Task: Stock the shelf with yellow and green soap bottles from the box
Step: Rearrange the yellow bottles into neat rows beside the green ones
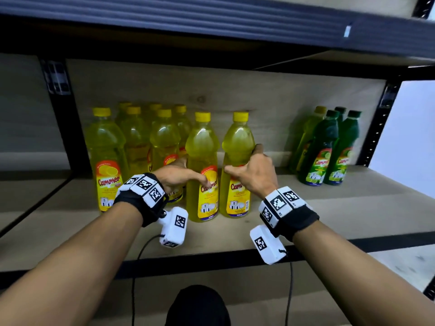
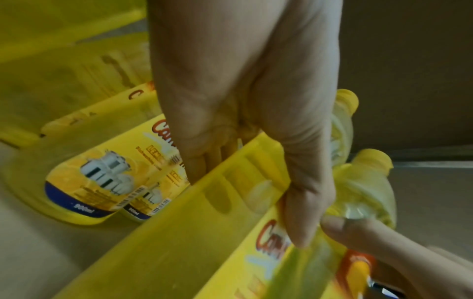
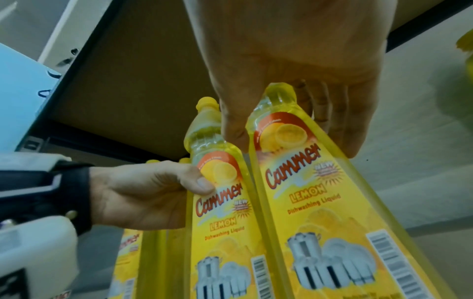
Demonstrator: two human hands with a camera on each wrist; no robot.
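Note:
Two yellow lemon soap bottles stand upright side by side on the wooden shelf board point(image 1: 306, 220), near its front. My left hand point(image 1: 186, 172) grips the left bottle point(image 1: 202, 147) at its waist, thumb across the label. My right hand point(image 1: 250, 169) grips the right bottle point(image 1: 237, 140) the same way. The left wrist view has my left hand point(image 2: 256, 141) wrapped round its bottle point(image 2: 204, 232). In the right wrist view my right hand point(image 3: 294, 97) holds its bottle point(image 3: 320, 202), with the left bottle point(image 3: 220, 212) beside it.
Several more yellow bottles point(image 1: 108, 147) stand in rows behind and to the left. A small group of green bottles point(image 1: 329, 149) stands at the shelf's right end, by the black upright point(image 1: 376, 142). Bare board lies between the two groups. The upper shelf point(image 1: 211, 22) hangs overhead.

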